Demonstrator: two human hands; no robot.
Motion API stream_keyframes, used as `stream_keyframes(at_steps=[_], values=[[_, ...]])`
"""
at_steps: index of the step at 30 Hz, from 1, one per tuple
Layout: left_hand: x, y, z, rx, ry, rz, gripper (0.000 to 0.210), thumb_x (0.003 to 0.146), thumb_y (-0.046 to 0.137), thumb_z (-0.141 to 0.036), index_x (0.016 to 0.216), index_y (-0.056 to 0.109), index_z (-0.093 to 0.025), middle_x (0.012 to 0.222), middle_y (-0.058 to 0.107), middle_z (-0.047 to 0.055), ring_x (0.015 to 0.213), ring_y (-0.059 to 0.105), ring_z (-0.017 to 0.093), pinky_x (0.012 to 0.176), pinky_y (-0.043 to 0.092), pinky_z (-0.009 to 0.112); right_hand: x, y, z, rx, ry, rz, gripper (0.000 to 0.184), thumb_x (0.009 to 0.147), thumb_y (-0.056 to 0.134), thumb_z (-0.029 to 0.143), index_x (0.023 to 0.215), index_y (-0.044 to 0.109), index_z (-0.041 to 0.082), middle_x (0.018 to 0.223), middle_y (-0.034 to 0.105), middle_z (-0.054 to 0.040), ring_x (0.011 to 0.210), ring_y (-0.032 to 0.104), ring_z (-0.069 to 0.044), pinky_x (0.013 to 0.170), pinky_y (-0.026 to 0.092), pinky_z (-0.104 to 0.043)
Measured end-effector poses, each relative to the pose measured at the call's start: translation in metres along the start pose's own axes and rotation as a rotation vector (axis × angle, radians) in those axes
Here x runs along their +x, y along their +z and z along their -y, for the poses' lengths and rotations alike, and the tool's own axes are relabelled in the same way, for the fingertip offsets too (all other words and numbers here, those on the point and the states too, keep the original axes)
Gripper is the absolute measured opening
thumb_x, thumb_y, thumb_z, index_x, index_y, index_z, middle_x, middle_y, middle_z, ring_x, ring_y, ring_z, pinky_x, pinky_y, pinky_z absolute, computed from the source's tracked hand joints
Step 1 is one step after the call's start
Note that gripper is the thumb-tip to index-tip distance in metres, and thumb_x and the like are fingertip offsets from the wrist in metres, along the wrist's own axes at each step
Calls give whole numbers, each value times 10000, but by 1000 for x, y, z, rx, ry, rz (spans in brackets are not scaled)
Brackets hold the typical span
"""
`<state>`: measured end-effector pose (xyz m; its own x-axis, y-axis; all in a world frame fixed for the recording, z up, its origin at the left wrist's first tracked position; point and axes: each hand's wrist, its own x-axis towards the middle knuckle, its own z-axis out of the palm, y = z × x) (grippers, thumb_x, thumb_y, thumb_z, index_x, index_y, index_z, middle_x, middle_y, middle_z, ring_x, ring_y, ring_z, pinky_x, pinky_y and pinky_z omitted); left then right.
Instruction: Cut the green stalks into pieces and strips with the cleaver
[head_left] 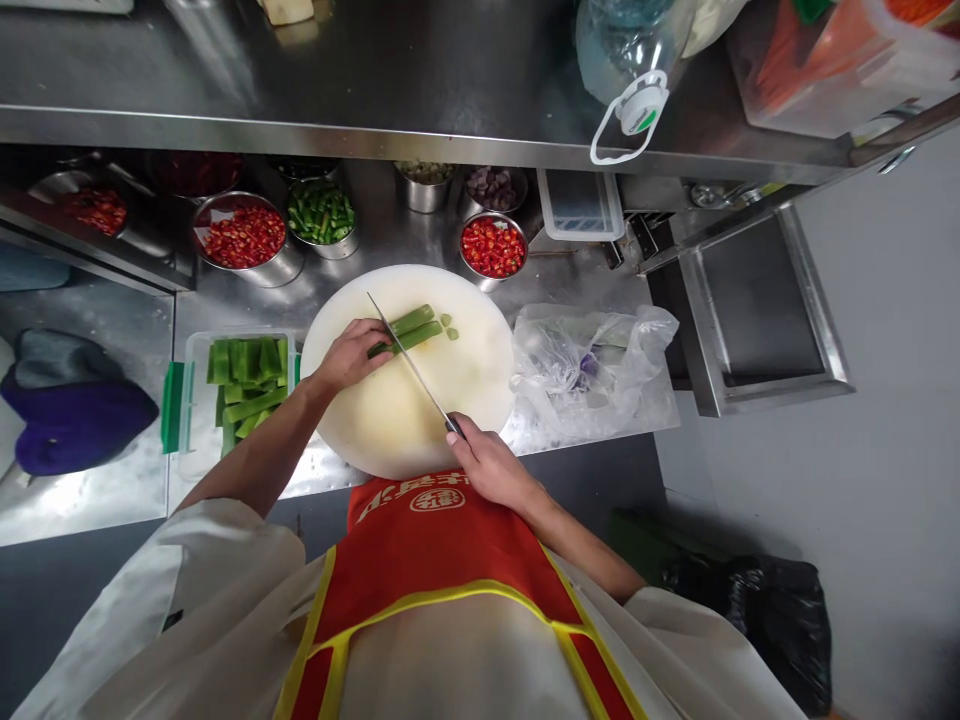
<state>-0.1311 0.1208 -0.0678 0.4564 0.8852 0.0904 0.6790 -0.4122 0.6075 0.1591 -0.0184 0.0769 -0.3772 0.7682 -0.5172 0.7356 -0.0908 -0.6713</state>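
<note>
My right hand (493, 465) is closed round the dark handle of a kitchen knife (421, 375). The narrow blade points away to the upper left and lies across green vegetable stalks (412, 319), perhaps celery. On the left end of these stalks, my left hand (351, 354) presses with its fingers bent, close beside the blade. Under both is a round white cutting board (390, 430). A few small cut green bits (450, 327) lie just right of the stalks. Left of the board, a clear plastic container (196, 400) holds more green stalk pieces (251, 375).
Behind the board stand metal pots of chopped red chillies (244, 238), green chillies (322, 212) and more red chillies (493, 247). A crumpled plastic bag (592, 365) lies to the right. Overhead runs a steel shelf (375, 100) with a large bottle (630, 60).
</note>
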Motion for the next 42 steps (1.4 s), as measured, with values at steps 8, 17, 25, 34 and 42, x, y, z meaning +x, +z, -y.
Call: stream_keyframes(at_steps=[8,17,25,34,42], values=[[-3,0,-9,30,-30,-29,223,893,623,-384,1040,701,-235,1239,625,76,1200,563,266,1084,472,433,50,26,-10,-39,-6,-52,407,1082,307,379,1385,483,173,997,717,-105,852,656,-248,748,395,-295],[-49,8,-17,94,-25,-42,237,822,720,-331,1041,696,-245,1254,595,105,1174,598,294,1034,538,469,44,22,-25,69,-92,-58,428,1061,364,439,1355,552,191,938,715,-77,846,660,-237,762,435,-297],[-43,41,-80,180,117,69,229,926,616,-316,1113,697,-212,1255,622,123,1190,580,293,1017,527,461,-1,23,-64,285,-101,-197,493,1039,373,471,1407,510,173,794,676,-31,717,634,-204,698,472,-300],[25,56,-84,275,212,88,244,978,543,-331,1105,704,-197,1217,624,117,1150,563,280,1016,507,428,-20,24,-102,359,-6,-399,515,1036,365,484,1418,500,167,753,669,-21,691,631,-207,691,494,-309],[44,48,-77,241,191,111,250,982,538,-354,1078,708,-197,1246,639,127,1189,582,291,1050,489,452,-24,35,-102,332,9,-367,511,1031,353,490,1409,508,183,840,704,-48,794,654,-233,783,496,-332]])
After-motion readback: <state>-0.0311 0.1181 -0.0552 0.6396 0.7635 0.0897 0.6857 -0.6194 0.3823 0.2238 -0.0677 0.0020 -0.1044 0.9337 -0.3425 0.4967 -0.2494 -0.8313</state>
